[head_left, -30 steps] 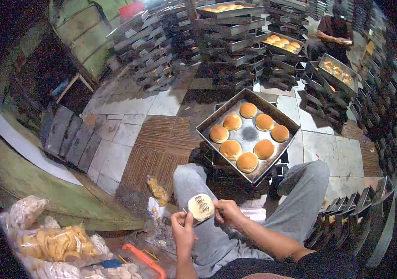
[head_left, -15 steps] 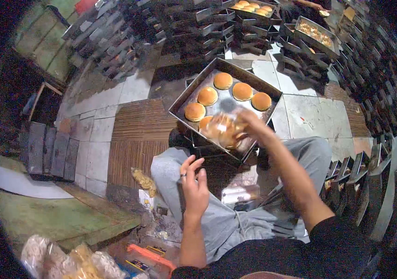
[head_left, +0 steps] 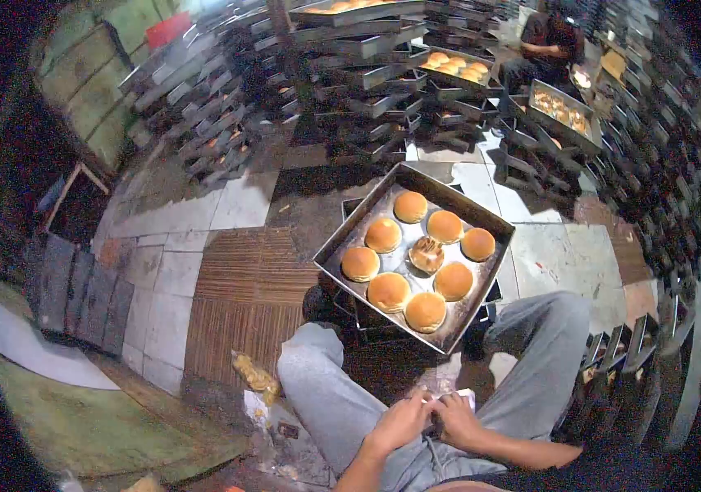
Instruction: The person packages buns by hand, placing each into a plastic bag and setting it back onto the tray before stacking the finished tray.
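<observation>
A square metal tray (head_left: 335,248) sits in front of my knees, holding several round golden buns, one of them a bun with a brown patterned top (head_left: 426,255) near the middle. My left hand (head_left: 404,421) and my right hand (head_left: 456,419) are together at my lap, fingers curled in. What they hold between them is too small to make out. A whitish packet (head_left: 468,397) shows just behind my right fingers. Neither hand touches the tray.
Stacks of dark trays (head_left: 367,78) rise at the back and right, some with buns (head_left: 457,67). A person (head_left: 549,41) sits at the back right, near a tray of topped buns (head_left: 562,111). A yellowish bag (head_left: 253,375) lies left of my knee.
My right hand has drawn back from over the tray to my lap, and my left hand has come beside it. The patterned bun now shows among the plain ones. The view has tilted up.
</observation>
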The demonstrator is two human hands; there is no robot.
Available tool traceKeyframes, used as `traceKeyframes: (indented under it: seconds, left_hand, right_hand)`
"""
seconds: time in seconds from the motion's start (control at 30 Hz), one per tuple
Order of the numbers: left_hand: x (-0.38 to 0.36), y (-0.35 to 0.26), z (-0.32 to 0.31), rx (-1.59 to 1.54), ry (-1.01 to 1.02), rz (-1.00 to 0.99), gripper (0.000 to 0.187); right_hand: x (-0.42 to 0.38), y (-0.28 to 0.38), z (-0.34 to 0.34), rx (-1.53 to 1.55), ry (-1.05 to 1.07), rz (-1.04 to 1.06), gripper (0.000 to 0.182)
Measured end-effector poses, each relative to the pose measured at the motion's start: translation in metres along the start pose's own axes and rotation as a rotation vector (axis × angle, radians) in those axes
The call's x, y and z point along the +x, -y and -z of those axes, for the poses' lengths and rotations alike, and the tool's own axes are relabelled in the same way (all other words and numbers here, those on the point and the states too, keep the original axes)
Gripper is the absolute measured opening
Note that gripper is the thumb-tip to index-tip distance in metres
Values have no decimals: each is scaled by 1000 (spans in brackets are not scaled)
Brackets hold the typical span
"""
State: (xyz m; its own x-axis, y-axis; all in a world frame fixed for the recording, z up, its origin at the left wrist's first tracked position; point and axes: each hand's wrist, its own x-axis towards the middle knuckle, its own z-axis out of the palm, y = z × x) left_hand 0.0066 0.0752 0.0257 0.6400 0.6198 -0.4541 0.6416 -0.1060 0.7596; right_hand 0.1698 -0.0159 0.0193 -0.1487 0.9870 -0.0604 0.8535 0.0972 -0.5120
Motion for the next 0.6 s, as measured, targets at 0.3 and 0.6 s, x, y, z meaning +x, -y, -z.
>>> traceKeyframes:
  seconds: [0.3,0.6]
  left_hand:
    - [1,-6,-4,-223,-141,-211,29]
    - [-24,-85,51,531,-435,-465,39]
  right_hand:
    - [31,-46,85,380,-221,252,22]
    - [18,-7,105,538,76,351,69]
